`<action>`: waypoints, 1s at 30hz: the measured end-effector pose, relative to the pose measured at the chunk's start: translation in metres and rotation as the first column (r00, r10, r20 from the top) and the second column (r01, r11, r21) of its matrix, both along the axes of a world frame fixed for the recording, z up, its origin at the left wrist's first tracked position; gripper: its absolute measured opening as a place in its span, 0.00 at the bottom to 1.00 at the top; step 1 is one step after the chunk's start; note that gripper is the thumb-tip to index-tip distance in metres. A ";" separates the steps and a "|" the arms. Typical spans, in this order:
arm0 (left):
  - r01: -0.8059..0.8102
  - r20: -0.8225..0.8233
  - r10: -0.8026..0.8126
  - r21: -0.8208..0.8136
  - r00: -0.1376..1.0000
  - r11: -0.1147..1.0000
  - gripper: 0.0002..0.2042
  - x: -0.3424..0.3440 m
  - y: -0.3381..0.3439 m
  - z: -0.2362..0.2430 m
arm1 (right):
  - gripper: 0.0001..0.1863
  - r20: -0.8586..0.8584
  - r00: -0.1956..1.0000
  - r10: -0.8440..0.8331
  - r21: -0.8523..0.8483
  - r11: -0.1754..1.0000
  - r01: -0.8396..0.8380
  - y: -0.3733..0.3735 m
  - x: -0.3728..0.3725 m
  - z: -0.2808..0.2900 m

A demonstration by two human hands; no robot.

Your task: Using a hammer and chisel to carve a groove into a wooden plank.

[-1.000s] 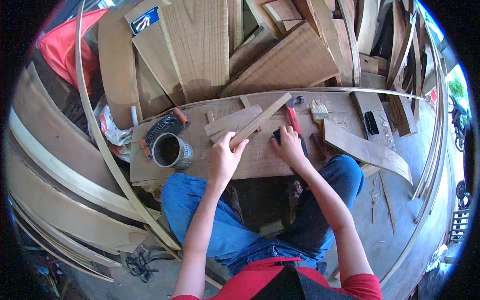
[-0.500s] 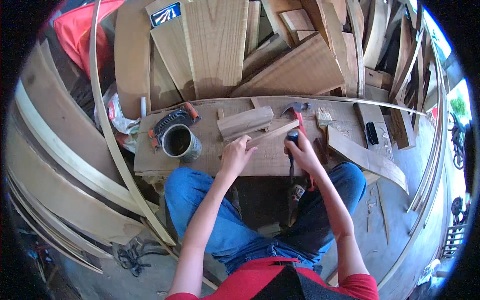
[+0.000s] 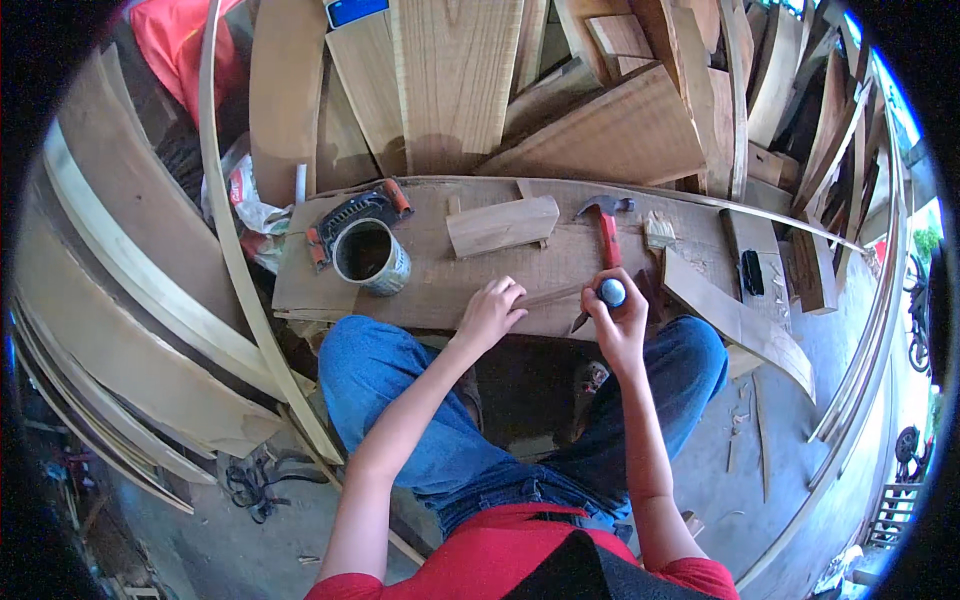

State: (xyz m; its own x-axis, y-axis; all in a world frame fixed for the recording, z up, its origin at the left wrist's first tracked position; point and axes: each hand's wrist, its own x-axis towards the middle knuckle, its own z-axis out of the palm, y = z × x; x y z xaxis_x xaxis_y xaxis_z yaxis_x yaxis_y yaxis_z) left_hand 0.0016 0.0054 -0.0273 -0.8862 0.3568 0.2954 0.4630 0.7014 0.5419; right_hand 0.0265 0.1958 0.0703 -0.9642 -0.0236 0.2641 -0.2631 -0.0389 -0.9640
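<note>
My left hand (image 3: 492,314) is closed on the near end of a narrow wooden strip (image 3: 552,297), which lies low over the workbench (image 3: 430,300) and points right. My right hand (image 3: 622,318) grips a chisel (image 3: 611,292) by its dark handle. The round butt of the handle faces up, and the blade slants down to the left by the strip's far end. Whether the blade touches the strip I cannot tell. Just beyond my right hand lies a claw hammer (image 3: 608,228) with a red handle. A wooden block (image 3: 502,226) sits beyond the strip, on thin pieces of wood.
On the bench's left stand a tin can (image 3: 372,257) and a black-and-orange tool (image 3: 350,214). A flat brush (image 3: 659,231), a curved board (image 3: 735,320) and a small black object (image 3: 751,272) are on the right. Planks (image 3: 455,90) lean behind; long strips (image 3: 225,200) flank the left.
The strip has come down from a raised tilt toward the bench. My right hand has tipped the chisel so its butt faces up and its blade swings left. The view has shifted slightly.
</note>
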 end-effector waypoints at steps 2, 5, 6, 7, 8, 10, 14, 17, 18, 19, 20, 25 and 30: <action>-0.051 0.029 0.049 0.059 0.998 0.997 0.12 0.008 -0.007 0.000 | 0.05 -0.036 0.998 -0.053 0.063 0.997 0.055 -0.001 0.000 -0.007; -0.169 0.096 0.164 0.043 0.982 0.985 0.10 0.027 -0.020 0.000 | 0.08 -0.015 0.994 -0.108 0.099 0.989 0.109 -0.001 0.006 -0.011; -0.225 0.092 0.222 0.030 0.971 0.974 0.09 0.033 -0.023 0.004 | 0.11 -0.001 0.990 -0.139 0.063 0.988 0.138 -0.003 0.006 -0.015; -0.227 0.096 0.223 0.029 0.970 0.974 0.09 0.035 -0.026 0.004 | 0.11 0.003 0.991 -0.137 0.063 0.989 0.137 -0.002 0.006 -0.019; -0.266 0.106 0.258 0.071 0.960 0.961 0.08 0.038 -0.029 0.003 | 0.12 0.034 0.992 -0.121 0.060 0.991 0.119 0.002 0.007 -0.022; -0.329 0.117 0.315 0.137 0.942 0.934 0.07 0.041 -0.032 0.000 | 0.15 0.058 0.989 -0.136 0.094 0.987 0.131 0.002 0.007 -0.022; -0.390 0.223 0.344 0.214 0.912 0.896 0.07 0.042 -0.032 -0.007 | 0.16 0.097 0.983 -0.153 0.103 0.984 0.143 -0.001 0.009 -0.016; -0.422 0.181 0.383 0.295 0.906 0.858 0.08 0.045 -0.030 -0.011 | 0.16 0.018 0.984 -0.176 0.132 0.976 0.172 0.002 0.010 -0.021; -0.445 0.197 0.401 0.319 0.895 0.837 0.08 0.045 -0.030 -0.012 | 0.16 0.022 0.987 -0.162 0.143 0.977 0.157 0.003 0.011 -0.023; -0.448 0.209 0.399 0.338 0.893 0.828 0.08 0.045 -0.031 -0.014 | 0.16 0.034 0.985 -0.171 0.151 0.975 0.164 0.005 0.015 -0.024; -0.456 0.221 0.401 0.349 0.889 0.818 0.08 0.044 -0.032 -0.014 | 0.16 -0.007 0.991 -0.136 0.115 0.984 0.136 0.006 0.018 -0.023; -0.500 0.221 0.448 0.348 0.866 0.793 0.09 0.043 -0.041 -0.016 | 0.15 -0.167 0.985 -0.043 0.087 0.994 0.059 0.008 0.033 -0.022; -0.580 0.239 0.529 0.377 0.814 0.722 0.09 0.043 -0.043 -0.014 | 0.14 -0.255 0.966 0.031 0.076 0.997 -0.012 0.001 0.042 -0.023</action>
